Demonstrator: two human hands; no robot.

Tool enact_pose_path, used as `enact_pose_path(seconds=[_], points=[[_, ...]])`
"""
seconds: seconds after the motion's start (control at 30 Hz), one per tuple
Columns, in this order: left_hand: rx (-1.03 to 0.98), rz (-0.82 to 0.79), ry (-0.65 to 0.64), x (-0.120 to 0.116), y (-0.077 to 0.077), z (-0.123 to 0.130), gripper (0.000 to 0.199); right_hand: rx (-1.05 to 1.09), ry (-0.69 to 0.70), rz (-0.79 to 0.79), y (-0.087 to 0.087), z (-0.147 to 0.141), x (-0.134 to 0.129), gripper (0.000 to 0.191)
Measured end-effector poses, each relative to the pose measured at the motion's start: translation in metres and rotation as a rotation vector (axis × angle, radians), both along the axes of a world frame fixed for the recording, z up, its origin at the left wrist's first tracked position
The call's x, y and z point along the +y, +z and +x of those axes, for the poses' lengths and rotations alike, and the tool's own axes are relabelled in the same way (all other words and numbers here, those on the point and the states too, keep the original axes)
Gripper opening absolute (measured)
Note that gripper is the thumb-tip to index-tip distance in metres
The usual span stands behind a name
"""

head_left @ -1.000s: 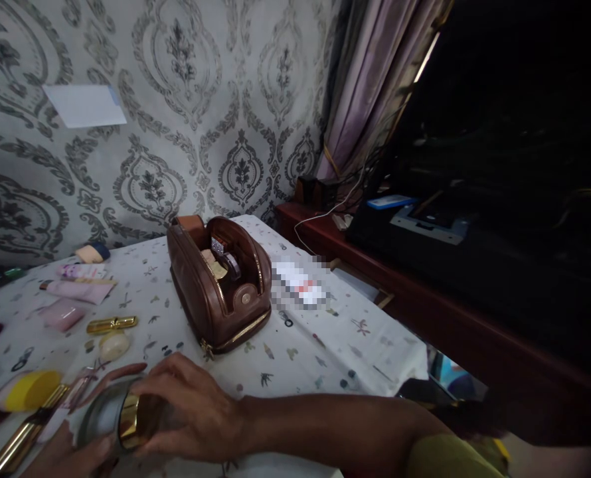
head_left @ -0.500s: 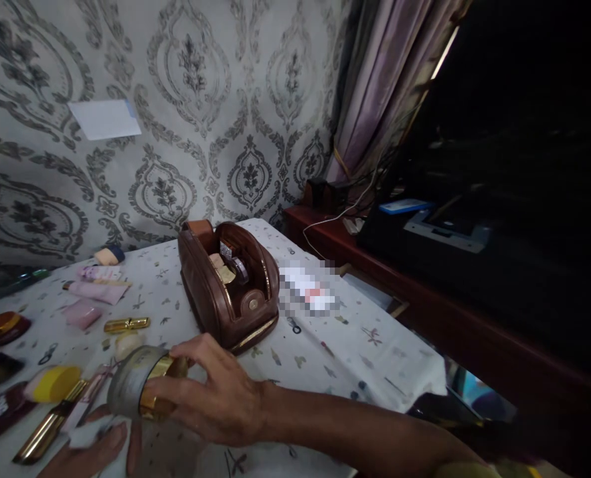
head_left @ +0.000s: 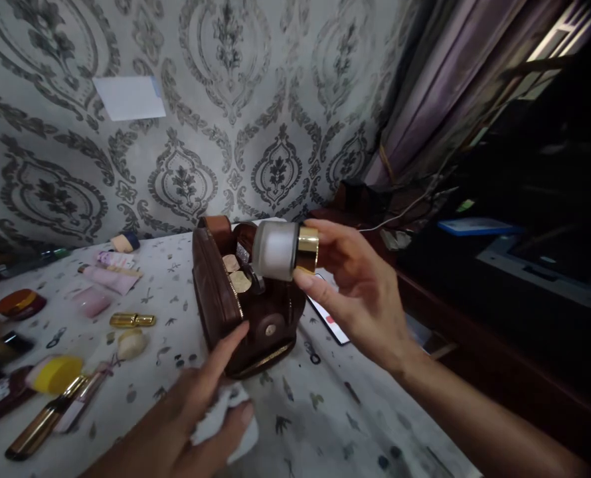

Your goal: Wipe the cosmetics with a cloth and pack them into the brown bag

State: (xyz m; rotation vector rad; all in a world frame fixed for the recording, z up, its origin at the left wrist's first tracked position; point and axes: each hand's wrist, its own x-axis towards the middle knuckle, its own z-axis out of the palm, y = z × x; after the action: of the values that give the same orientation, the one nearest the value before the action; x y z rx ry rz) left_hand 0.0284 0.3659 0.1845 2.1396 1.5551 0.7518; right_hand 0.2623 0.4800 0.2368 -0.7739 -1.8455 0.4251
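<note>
Right fingers (head_left: 311,284) around the lid (head_left: 308,249) of a jar (head_left: 276,251), long axis sideways, base leftward; left fingers (head_left: 220,357) around a white wad (head_left: 248,439)

Dim, greyish light is filling the room, a window (head_left: 557,40) glowing at two o'clock while three o'clock is sinking into near-black. A gold lid (head_left: 307,251) is glinting near the centre; toward nine o'clock, cosmetics (head_left: 20,304) are blurring and stretching slightly.
</note>
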Motion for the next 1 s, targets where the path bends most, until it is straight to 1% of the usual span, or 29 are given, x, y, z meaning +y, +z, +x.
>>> enact_pose_path(seconds=[0.1,0.17,0.23,0.3,0.4,0.5,0.53,0.6,0.7,0.8,0.9,1.0], points=[[-0.007,-0.034,-0.055,0.010,-0.016,0.025,0.071,-0.204,-0.001,0.101,0.011,0.003,0.018,0.047],[-0.013,-0.040,-0.078,0.016,-0.024,0.032,0.072,-0.396,0.049,0.167,0.016,0.003,0.028,0.046],[-0.031,-0.048,-0.116,0.019,-0.025,0.034,0.069,-0.592,0.125,0.217,0.021,0.002,0.037,0.044],[-0.061,-0.058,-0.158,0.022,-0.022,0.033,0.064,-0.753,0.190,0.236,0.026,0.000,0.045,0.042],[-0.074,-0.078,-0.174,0.024,-0.018,0.031,0.060,-0.919,0.251,0.217,0.034,-0.005,0.056,0.034],[-0.031,-0.035,-0.157,0.023,-0.022,0.029,0.058,-1.051,0.307,0.209,0.040,-0.014,0.063,0.020],[-0.017,-0.011,-0.154,0.022,-0.024,0.029,0.057,-1.104,0.328,0.207,0.041,-0.018,0.065,0.019],[-0.011,0.020,-0.162,0.022,-0.027,0.029,0.058,-1.220,0.371,0.199,0.040,-0.026,0.067,0.022],[-0.020,0.019,-0.189,0.021,-0.027,0.030,0.061,-1.395,0.422,0.175,0.038,-0.041,0.067,0.029],[-0.024,0.027,-0.187,0.020,-0.024,0.030,0.062,-1.534,0.441,0.122,0.034,-0.055,0.065,0.027],[-0.029,0.026,-0.183,0.019,-0.022,0.030,0.060,-1.598,0.436,0.084,0.024,-0.066,0.064,0.022],[-0.027,0.010,-0.194,0.018,-0.021,0.030,0.059,-1.602,0.391,0.060,0.012,-0.072,0.065,0.021]])
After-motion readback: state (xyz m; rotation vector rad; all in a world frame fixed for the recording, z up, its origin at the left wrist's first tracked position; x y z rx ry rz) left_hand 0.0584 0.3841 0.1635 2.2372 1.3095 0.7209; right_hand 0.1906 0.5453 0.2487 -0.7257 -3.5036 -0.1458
